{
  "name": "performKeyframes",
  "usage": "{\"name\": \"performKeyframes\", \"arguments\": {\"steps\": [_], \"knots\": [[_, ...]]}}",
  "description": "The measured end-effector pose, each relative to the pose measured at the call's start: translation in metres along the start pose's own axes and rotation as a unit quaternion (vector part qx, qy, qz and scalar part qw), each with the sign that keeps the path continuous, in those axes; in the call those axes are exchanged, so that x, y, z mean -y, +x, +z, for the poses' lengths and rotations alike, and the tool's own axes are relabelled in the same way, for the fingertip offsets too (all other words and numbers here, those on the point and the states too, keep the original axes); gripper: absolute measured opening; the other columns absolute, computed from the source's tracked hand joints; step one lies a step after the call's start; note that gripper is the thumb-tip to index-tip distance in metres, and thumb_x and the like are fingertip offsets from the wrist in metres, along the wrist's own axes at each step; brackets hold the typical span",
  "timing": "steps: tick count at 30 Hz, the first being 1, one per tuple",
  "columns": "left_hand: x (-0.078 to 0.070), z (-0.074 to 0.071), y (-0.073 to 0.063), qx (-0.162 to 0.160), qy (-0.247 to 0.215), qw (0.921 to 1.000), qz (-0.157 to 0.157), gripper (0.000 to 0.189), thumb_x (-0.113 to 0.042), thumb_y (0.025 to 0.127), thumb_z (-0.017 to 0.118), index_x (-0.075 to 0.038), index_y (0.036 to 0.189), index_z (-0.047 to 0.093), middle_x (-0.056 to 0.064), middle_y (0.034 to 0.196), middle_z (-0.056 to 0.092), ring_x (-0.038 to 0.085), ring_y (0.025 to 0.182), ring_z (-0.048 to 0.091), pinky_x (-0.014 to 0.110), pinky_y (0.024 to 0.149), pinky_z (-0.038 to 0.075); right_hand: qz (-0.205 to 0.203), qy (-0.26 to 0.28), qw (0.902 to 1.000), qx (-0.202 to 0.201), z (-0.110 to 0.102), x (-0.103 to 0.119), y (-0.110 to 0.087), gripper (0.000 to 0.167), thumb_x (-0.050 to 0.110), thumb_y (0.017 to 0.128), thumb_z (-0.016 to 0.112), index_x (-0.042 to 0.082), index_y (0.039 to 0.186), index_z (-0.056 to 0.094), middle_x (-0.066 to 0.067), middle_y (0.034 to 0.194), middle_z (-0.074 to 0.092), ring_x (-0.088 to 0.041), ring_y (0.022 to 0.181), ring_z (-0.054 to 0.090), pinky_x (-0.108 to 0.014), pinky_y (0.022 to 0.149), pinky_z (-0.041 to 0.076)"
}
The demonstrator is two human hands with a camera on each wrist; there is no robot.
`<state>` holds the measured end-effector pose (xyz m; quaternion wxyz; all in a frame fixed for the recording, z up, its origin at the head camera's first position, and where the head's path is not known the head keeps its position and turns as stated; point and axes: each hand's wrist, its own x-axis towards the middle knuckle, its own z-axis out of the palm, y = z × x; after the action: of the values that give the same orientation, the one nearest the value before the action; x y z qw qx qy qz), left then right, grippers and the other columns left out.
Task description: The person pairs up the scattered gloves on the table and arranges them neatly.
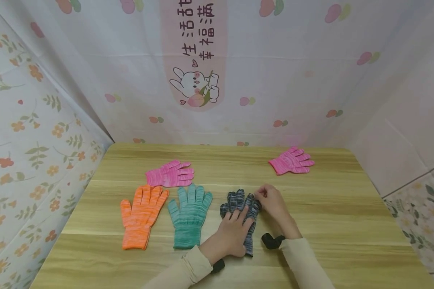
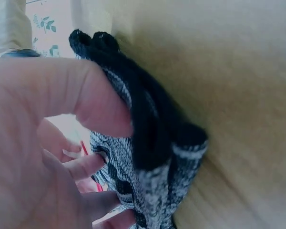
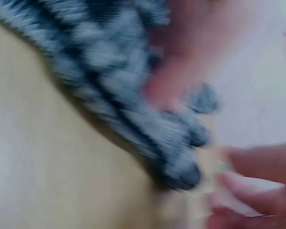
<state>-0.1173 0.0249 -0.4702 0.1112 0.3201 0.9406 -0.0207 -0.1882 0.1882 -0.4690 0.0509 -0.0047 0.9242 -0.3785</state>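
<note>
A black-and-grey marled knit glove (image 1: 233,200) lies on the wooden table with its fingers pointing away from me. My left hand (image 1: 231,235) rests across its palm, fingers spread and mostly straight. In the left wrist view, the left thumb (image 2: 102,102) lies against a dark part of the glove. My right hand (image 1: 275,204) is beside the glove's rightmost fingertip, thumb and fingers bent loosely. Blurred in the right wrist view, the right fingers (image 3: 257,164) show a small gap from that fingertip, with nothing visible between them.
Left of the dark glove lie a teal glove (image 1: 189,216) and an orange glove (image 1: 141,220). Behind them is a pink glove (image 1: 170,175); another pink glove (image 1: 291,161) lies at the back right. A patterned curtain (image 1: 267,72) hangs along the table's far edge.
</note>
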Motion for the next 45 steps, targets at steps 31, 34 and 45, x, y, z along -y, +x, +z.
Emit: {"name": "performKeyframes", "arguments": {"steps": [31,34,45], "knots": [[0.032,0.018,-0.024,-0.128,-0.13,0.9819,0.052,0.063,-0.039,0.077,0.066,-0.019,0.134,0.048,0.007,0.148,0.032,0.026,0.132,0.034,0.043,0.107,0.034,-0.122,-0.132,0.9807,0.077,0.012,0.033,-0.064,0.039,0.007,0.079,0.071,-0.006,0.113,0.06,-0.017,0.121,0.055,-0.034,0.114,0.053,-0.047,0.094,0.045],[0.03,0.015,-0.03,-0.144,-0.115,0.9827,0.019,0.063,-0.039,0.08,0.066,-0.01,0.133,0.048,0.012,0.144,0.037,0.028,0.131,0.037,0.038,0.106,0.037,-0.107,-0.141,0.9745,0.138,0.01,0.035,-0.073,0.054,0.012,0.078,0.073,-0.009,0.123,0.053,-0.022,0.137,0.044,-0.038,0.127,0.043,-0.05,0.102,0.038],[0.027,0.012,-0.037,-0.121,-0.052,0.9903,-0.042,0.063,-0.048,0.085,0.06,-0.004,0.13,0.051,0.017,0.139,0.044,0.033,0.135,0.033,0.038,0.111,0.03,-0.102,-0.108,0.9703,0.191,0.009,0.025,-0.077,0.072,0.015,0.077,0.074,-0.008,0.136,0.04,-0.026,0.151,0.015,-0.044,0.137,0.02,-0.06,0.108,0.021]]}}
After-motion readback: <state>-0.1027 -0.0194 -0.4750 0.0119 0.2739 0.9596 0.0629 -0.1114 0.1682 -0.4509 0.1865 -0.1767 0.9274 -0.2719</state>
